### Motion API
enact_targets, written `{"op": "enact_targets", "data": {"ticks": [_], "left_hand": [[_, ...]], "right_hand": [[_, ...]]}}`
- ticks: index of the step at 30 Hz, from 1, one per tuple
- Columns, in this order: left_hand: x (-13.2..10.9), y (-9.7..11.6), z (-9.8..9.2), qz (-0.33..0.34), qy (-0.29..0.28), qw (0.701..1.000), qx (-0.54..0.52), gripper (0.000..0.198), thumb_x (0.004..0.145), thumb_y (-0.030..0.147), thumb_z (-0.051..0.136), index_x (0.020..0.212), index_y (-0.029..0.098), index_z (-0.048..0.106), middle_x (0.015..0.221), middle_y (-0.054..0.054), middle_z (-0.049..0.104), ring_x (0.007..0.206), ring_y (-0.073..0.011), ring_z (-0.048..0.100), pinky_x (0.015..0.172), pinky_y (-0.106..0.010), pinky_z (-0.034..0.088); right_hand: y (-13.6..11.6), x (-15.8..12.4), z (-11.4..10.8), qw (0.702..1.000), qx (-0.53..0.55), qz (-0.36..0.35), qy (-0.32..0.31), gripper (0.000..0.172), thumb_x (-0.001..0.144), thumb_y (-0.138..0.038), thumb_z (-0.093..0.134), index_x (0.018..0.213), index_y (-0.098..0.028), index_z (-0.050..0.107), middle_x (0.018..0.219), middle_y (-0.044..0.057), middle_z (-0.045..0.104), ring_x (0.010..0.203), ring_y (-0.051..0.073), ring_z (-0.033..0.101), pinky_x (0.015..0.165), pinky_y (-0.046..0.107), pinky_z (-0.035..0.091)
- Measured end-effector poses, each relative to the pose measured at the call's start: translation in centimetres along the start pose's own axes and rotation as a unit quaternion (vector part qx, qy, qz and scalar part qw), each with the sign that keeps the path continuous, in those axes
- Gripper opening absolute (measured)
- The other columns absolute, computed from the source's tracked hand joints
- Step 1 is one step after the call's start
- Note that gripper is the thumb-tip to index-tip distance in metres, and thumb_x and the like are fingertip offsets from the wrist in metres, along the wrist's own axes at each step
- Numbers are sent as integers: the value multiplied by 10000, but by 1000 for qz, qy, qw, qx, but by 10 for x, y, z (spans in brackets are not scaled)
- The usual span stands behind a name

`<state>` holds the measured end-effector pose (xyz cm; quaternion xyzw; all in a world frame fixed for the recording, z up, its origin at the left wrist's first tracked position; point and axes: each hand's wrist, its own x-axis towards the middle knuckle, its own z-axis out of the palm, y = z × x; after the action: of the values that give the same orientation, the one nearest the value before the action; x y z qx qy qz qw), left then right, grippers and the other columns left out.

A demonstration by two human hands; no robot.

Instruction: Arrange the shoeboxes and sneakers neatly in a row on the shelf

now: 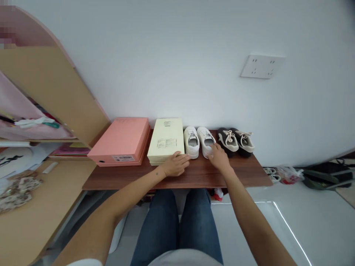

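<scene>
A pair of white lace-up sneakers stands on a brown wooden shelf (205, 177), toes toward the wall. My left hand (176, 164) is at the near right corner of a cream shoebox (166, 138). Its fingers stretch toward the heel of the left white sneaker (191, 142); whether they touch it is unclear. With fingers closed at the heel, my right hand (219, 158) holds the right white sneaker (205, 142). Just right of that hand sit a black-and-cream shoe (227, 140) and its mate (243, 142).
A pink shoebox (122, 138) lies at the shelf's left end. Beside it, a desk (55, 192) carries papers and patterned fabric. A socket plate (262, 66) is on the wall. On the floor at right are a plastic bag (290, 174) and a dark bag (327, 175).
</scene>
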<state>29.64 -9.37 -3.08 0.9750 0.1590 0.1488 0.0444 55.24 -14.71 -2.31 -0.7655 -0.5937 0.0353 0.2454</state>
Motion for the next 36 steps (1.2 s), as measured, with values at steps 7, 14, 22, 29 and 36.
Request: {"op": "enact_targets", "data": {"ticks": [7,14,22,29,36], "left_hand": [[106,34,23,-360,55,929,-64,496,883,348,549,1274,49,493,1259,-287,561,1061,-335,639,826,-395,491],[128,22,30,-517,234,783,-255,279,944,377,411,844,182,583,861,-91,673,887,-231,651,743,-302,463],[111,40,67,-533,272,705,-380,334,973,364,297,750,198,483,706,-23,592,591,-156,621,606,-272,449],[96,47,57,-533,226,750,-322,245,946,306,392,1074,143,522,929,-107,656,798,-227,700,787,-362,513],[154,128,62,-295,275,874,-272,474,862,169,505,1335,189,471,1348,-162,480,1119,-230,597,958,-369,493]], "right_hand": [[14,7,16,957,256,123,62,415,763,-357,690,1107,-154,573,1295,178,537,1178,333,545,906,422,502],[57,-41,15,750,631,197,1,468,693,-502,768,1047,-237,614,1109,45,691,985,228,657,804,391,589],[77,-58,14,831,506,233,1,459,749,-586,666,1024,-228,583,767,-8,645,586,141,620,526,275,558],[78,-32,12,914,385,132,0,541,882,-560,429,1280,-204,511,918,55,635,633,166,582,611,339,542],[150,0,-43,963,60,134,228,501,868,-447,491,1263,-143,544,1242,213,517,1168,325,484,991,504,386]]}}
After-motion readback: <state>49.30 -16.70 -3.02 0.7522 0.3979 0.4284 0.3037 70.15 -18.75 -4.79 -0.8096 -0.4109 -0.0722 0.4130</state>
